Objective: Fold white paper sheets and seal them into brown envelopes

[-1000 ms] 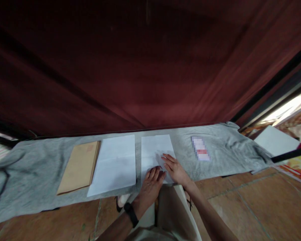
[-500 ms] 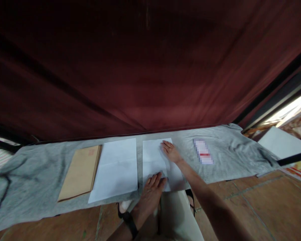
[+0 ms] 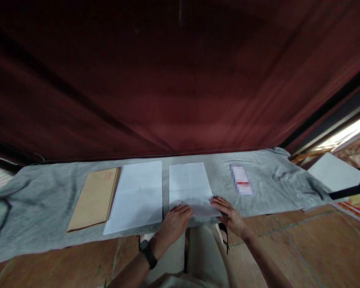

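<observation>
A creased white paper sheet (image 3: 187, 184) lies flat in the middle of the narrow worktop, squarely before the seated person, probably so both hands can reach it evenly. The left hand (image 3: 177, 221) rests palm down on its near left part, fingers stretched out and close together, seemingly to keep the paper from sliding on the soft grey fabric cover (image 3: 268, 196). The right hand (image 3: 229, 215) is at the near right corner, fingers extended and slightly spread over the edge, perhaps to steady that side; whether its thumb pinches the paper, I cannot tell.

To the left, a larger white paper sheet (image 3: 138, 196) lies apart from the first, leaving a strip of fabric between them, which likely keeps the two distinct. A stack of brown paper envelopes (image 3: 93, 198) sits against its left side, within easy reach. On the right, well clear of the fingers, is a pixelated pale slip with a red band (image 3: 242, 180).
</observation>
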Available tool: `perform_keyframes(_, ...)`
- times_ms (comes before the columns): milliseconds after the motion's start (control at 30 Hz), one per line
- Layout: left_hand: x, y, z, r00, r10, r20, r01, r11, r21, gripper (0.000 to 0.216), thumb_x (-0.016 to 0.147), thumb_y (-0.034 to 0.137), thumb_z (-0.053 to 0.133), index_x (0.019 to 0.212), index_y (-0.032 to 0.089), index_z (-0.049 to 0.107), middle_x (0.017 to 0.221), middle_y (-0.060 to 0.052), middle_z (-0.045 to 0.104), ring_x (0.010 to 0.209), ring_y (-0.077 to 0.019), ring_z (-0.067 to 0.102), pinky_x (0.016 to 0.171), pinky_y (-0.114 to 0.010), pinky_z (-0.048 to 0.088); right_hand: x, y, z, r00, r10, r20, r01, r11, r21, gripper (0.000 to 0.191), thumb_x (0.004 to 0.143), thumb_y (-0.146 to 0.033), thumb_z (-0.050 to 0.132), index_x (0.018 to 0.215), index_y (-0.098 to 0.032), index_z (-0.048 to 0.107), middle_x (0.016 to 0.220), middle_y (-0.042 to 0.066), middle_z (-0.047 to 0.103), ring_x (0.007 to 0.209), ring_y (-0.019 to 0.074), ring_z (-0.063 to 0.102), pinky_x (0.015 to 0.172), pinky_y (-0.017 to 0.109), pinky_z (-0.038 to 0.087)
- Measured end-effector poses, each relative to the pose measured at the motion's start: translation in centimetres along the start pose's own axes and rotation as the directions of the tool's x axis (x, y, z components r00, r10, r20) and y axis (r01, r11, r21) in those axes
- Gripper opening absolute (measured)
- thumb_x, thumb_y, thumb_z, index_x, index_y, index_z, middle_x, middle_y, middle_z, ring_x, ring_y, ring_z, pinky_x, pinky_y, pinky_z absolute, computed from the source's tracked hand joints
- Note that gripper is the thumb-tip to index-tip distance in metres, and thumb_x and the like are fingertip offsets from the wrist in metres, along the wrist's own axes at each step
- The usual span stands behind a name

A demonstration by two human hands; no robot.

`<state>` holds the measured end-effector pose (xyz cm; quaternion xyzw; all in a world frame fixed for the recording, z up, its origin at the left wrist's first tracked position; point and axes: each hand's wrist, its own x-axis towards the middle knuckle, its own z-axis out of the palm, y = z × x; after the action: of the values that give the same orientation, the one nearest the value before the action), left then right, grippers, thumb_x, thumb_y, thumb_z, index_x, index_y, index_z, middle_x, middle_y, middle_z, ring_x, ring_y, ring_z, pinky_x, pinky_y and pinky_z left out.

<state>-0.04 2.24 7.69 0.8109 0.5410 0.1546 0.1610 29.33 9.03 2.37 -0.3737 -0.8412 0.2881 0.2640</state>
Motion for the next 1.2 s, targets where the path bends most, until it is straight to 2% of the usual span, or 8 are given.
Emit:
perform_keyframes(100, 0.0, -0.4, -0.4, 0.999, 0.007, 0.034, -0.005, 0.999, -0.042, 0.027, 0.098, 0.021, 0.051, 0.117, 0.025, 0.07, 0.118, -0.004, 0.073, 0.109, -0.0178, 0.067, 0.101, -0.034, 0.051, 0.8, -0.7, 0.2, 1.0, 0.013, -0.006, -0.013, 0.999, -0.03, 0.041, 0.087, -0.015, 0.063, 0.123, -0.032, 0.071, 0.136, 0.005, 0.065, 0.136, 0.0256, 0.051, 0.115, 0.055, 0.038)
perform_keyframes(233, -1.5, -2.2, -1.7, 0.994, -0.101, 0.039, 0.106, 0.98, -0.168, 0.031, 0.092, 0.024, 0.057, 0.12, 0.026, 0.07, 0.127, -0.004, 0.071, 0.119, -0.0215, 0.063, 0.106, -0.038, 0.048, 2.5, -1.2, -0.1, 0.999, 0.041, -0.006, -0.04, 0.999, 0.022, 0.023, 0.094, -0.035, 0.061, 0.113, -0.032, 0.076, 0.116, 0.005, 0.075, 0.117, 0.0257, 0.064, 0.109, 0.051, 0.044)
perform_keyframes(433, -2.9, -4.4, -2.6, 0.931, -0.364, -0.021, 0.327, 0.86, -0.391, 0.031, 0.092, 0.034, 0.051, 0.106, 0.021, 0.075, 0.108, -0.008, 0.077, 0.101, -0.0234, 0.071, 0.091, -0.035, 0.054, 3.7, -0.8, 0.2, 0.974, 0.199, -0.105, -0.193, 0.979, 0.065, 0.036, 0.095, -0.049, 0.054, 0.082, -0.023, 0.076, 0.085, 0.006, 0.074, 0.088, 0.0249, 0.067, 0.088, 0.041, 0.053)
perform_keyframes(633, -0.2, -4.6, -2.1, 0.828, -0.55, -0.111, 0.455, 0.774, -0.44, 0.032, 0.092, 0.041, 0.05, 0.089, 0.017, 0.071, 0.079, -0.003, 0.073, 0.074, -0.018, 0.066, 0.069, -0.027, 0.049, 5.9, -0.8, 1.0, 0.933, 0.33, -0.146, -0.323, 0.944, 0.074, 0.044, 0.096, -0.053, 0.047, 0.084, -0.02, 0.072, 0.082, 0.007, 0.073, 0.08, 0.0237, 0.068, 0.076, 0.034, 0.052)
perform_keyframes(800, 2.1, -5.4, -2.2, 0.765, -0.624, -0.157, 0.567, 0.769, -0.295, 0.033, 0.095, 0.039, 0.05, 0.072, 0.019, 0.061, 0.067, 0.001, 0.062, 0.067, -0.0138, 0.058, 0.062, -0.023, 0.04, 7.8, -1.1, 1.4, 0.89, 0.423, -0.171, -0.441, 0.893, -0.087, 0.038, 0.097, -0.048, 0.046, 0.087, -0.022, 0.072, 0.081, 0.006, 0.074, 0.078, 0.0232, 0.07, 0.071, 0.03, 0.049)
perform_keyframes(933, 3.5, -5.4, -2.4, 0.719, -0.673, -0.172, 0.634, 0.737, -0.233, 0.025, 0.096, 0.035, 0.051, 0.08, 0.019, 0.064, 0.069, 0.0, 0.065, 0.066, -0.0144, 0.059, 0.062, -0.024, 0.036, 8.8, -1.4, 1.7, 0.856, 0.477, -0.202, -0.516, 0.818, -0.255, 0.035, 0.098, -0.045, 0.047, 0.087, -0.024, 0.073, 0.083, 0.007, 0.076, 0.079, 0.0234, 0.072, 0.068, 0.029, 0.046)
perform_keyframes(1100, 5.0, -5.1, -2.9, 0.655, -0.747, -0.114, 0.752, 0.659, 0.004, 0.027, 0.098, 0.041, 0.049, 0.096, 0.023, 0.069, 0.087, -0.005, 0.074, 0.083, -0.0189, 0.068, 0.067, -0.025, 0.041, 9.8, -1.7, 1.9, 0.827, 0.512, -0.232, -0.562, 0.753, -0.342, 0.033, 0.099, -0.047, 0.049, 0.091, -0.026, 0.073, 0.085, 0.008, 0.077, 0.078, 0.0231, 0.073, 0.063, 0.028, 0.044)
perform_keyframes(1200, 5.5, -5.2, -3.0, 0.649, -0.753, -0.109, 0.76, 0.648, 0.054, 0.03, 0.099, 0.042, 0.046, 0.104, 0.023, 0.069, 0.092, -0.008, 0.075, 0.089, -0.0208, 0.07, 0.072, -0.027, 0.044, 10.4, -1.7, 2.0, 0.819, 0.521, -0.24, -0.573, 0.727, -0.378, 0.035, 0.1, -0.048, 0.048, 0.09, -0.024, 0.073, 0.084, 0.009, 0.077, 0.08, 0.024, 0.074, 0.063, 0.027, 0.044)
